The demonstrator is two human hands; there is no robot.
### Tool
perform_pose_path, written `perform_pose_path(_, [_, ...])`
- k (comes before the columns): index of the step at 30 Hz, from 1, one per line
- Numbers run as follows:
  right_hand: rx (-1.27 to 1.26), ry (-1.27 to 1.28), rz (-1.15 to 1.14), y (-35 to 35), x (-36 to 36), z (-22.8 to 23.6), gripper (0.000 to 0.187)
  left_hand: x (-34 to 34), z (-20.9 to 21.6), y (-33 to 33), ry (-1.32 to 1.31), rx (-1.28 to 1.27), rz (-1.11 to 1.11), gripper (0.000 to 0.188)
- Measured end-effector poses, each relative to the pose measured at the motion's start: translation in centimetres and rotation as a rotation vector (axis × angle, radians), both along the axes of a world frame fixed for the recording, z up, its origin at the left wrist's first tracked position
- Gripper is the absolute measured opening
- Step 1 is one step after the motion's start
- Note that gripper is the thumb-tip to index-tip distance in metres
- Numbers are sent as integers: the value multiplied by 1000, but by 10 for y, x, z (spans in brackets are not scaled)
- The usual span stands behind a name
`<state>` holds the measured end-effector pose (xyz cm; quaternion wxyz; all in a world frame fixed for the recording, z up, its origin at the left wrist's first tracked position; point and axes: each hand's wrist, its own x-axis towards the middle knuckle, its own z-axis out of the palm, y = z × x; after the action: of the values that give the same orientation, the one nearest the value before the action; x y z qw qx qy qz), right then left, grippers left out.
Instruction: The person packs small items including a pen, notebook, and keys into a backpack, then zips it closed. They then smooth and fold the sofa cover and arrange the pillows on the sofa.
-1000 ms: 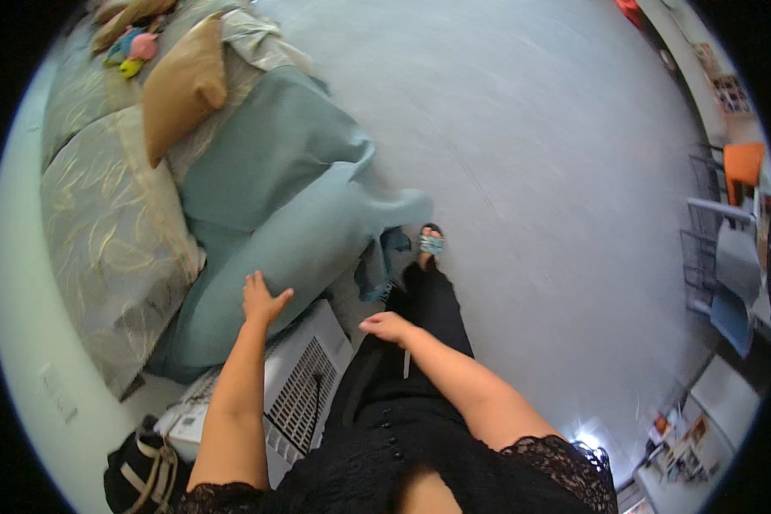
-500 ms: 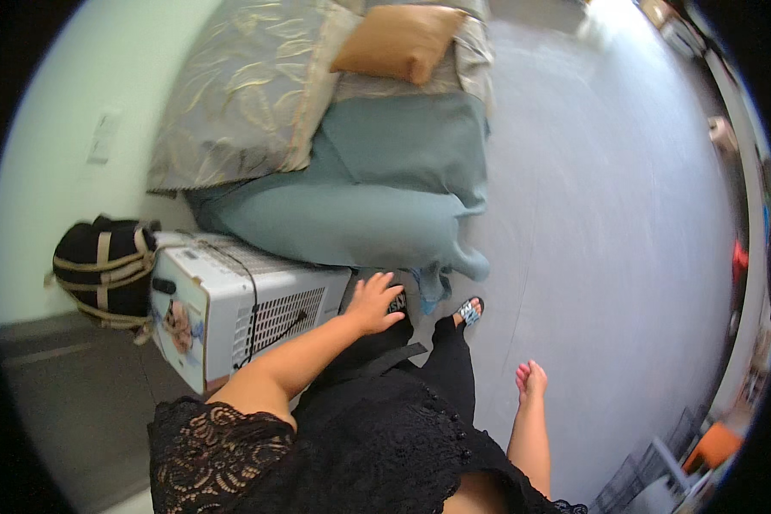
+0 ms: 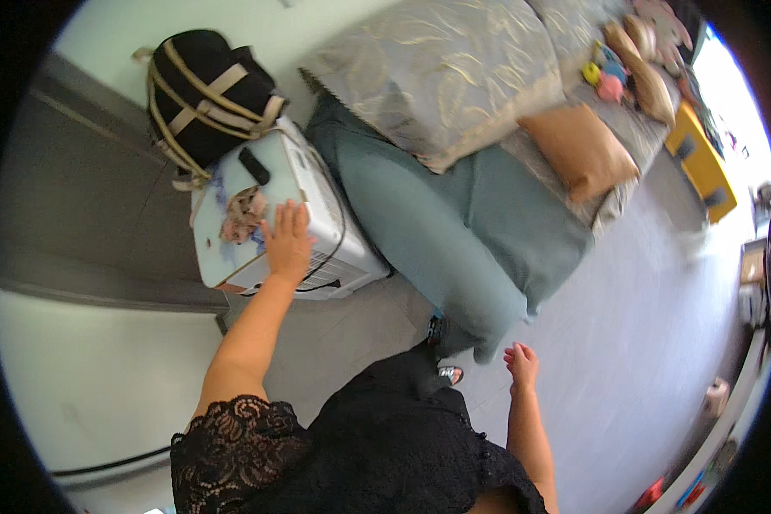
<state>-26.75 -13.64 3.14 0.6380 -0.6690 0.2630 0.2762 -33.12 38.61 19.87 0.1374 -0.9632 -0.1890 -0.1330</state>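
My left hand [image 3: 289, 242] reaches over the near edge of a white box-shaped appliance [image 3: 330, 248] with slatted sides. Its fingers are stretched out and hold nothing; whether they touch the top cannot be told. Close by on that top lies a crumpled brownish cloth-like thing [image 3: 243, 214], and behind it a small black remote-like object [image 3: 254, 166]. A black backpack [image 3: 206, 94] with beige straps leans at the appliance's far side. My right hand [image 3: 521, 364] hangs low over the floor beside the sofa, fingers loosely curved and nothing seen in them.
Beside the appliance is a sofa with a blue-green cover [image 3: 428, 231], a large patterned cushion [image 3: 463, 68] and a tan cushion [image 3: 579, 152]. Soft toys [image 3: 610, 75] lie at its far end, near a yellow panel [image 3: 701, 163]. A dark cord [image 3: 338, 206] runs down the appliance.
My view has turned left toward the appliance and backpack. The left hand has gone from beside the appliance to over its top edge. The right hand still hangs low.
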Motion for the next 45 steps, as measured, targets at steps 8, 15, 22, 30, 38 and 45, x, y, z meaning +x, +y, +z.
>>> perform_pose_path(8, [138,-861,1012,329,42,169,47,-4,10,-10,-31,-174,19,70])
perform_pose_path(15, [-152,-1658,890,493,30,185,42,-63,34,30,-710,-122,48,48])
perform_pose_path(22, [-209,-1774,846,508,28,174,36,-147,22,79,-1148,-1161,939,53])
perform_pose_path(30, [-111,-1852,870,507,61,175,35,-134,-5,63,-1257,-1146,770,43])
perform_pose_path(38, [-49,-1977,892,520,84,174,29,-126,-17,53,-1172,-1046,838,60])
perform_pose_path(45, [-60,-1960,884,518,93,163,28,-121,-31,54,-1236,-1053,769,64])
